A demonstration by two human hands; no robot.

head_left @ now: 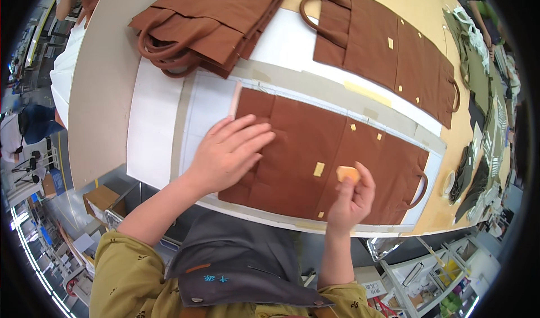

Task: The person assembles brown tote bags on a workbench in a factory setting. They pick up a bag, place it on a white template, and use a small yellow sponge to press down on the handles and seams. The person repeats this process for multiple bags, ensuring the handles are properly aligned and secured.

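While my left hand [225,153] lies spread on the brown panel [298,155], atop the pale board [208,101], my right hand [351,200] pinches an orange piece [347,174]; uneven palm pressure could crease the panel, a loose pinch drop the piece.

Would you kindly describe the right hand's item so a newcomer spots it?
On the table, find the brown panel beneath the left hand. Over its right half, the right hand holds a small orange piece. Unlike the flat, paler tags nearby, it is gripped.
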